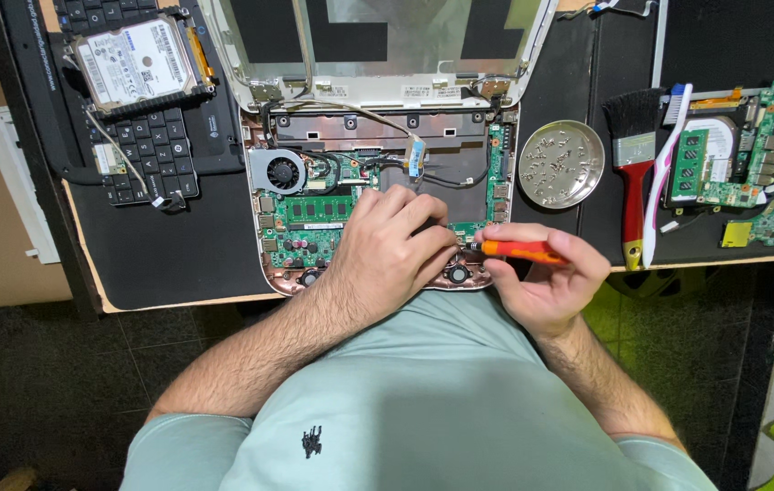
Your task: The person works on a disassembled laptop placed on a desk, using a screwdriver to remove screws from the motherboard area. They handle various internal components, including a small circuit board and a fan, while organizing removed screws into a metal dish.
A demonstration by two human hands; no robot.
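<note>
An opened laptop base lies on the black mat, its green circuit board and round cooling fan exposed. My left hand rests palm down on the front part of the board, fingers curled near the right front corner. My right hand grips an orange screwdriver held almost level, its tip pointing left at the board's front right area beside my left fingertips. The spot under the tip is partly hidden by my fingers.
A round metal dish with several small screws sits right of the laptop. A red-handled brush, a toothbrush and more circuit boards lie further right. A hard drive rests on a detached keyboard at left.
</note>
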